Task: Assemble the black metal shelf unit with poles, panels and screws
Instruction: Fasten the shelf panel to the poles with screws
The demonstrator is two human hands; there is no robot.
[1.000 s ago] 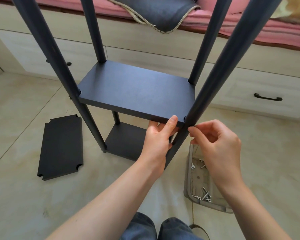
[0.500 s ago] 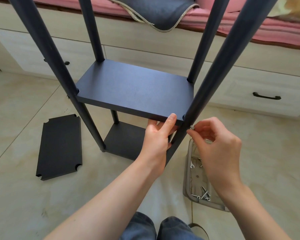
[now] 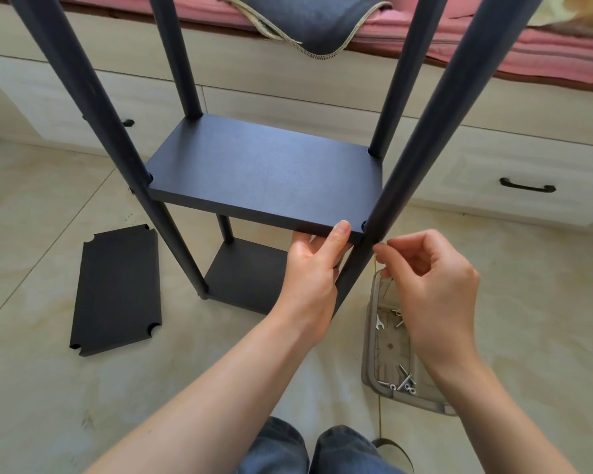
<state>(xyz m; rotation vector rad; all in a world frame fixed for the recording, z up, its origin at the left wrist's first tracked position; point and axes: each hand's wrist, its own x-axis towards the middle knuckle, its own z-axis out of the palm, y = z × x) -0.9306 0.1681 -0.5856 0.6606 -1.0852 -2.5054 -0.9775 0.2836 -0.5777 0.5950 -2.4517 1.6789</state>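
The black shelf unit stands on the floor with several upright poles. Its middle panel (image 3: 264, 176) sits above the bottom panel (image 3: 243, 275). My left hand (image 3: 314, 271) grips the middle panel's near edge, thumb on top, fingers underneath, close to the near right pole (image 3: 435, 131). My right hand (image 3: 432, 282) pinches a small silver screw (image 3: 379, 244) between thumb and forefinger, right against that pole just below the panel's corner. The screw is mostly hidden by my fingertips.
A spare black panel (image 3: 117, 289) lies flat on the floor at the left. A clear plastic tray (image 3: 372, 354) with several screws and a small wrench sits on the floor under my right hand. White drawers (image 3: 493, 172) and a pink mattress run along the back.
My right hand has edged slightly and its fingertips have turned at the pole's joint. The left hand keeps its grip on the panel edge. The shelf has not moved.
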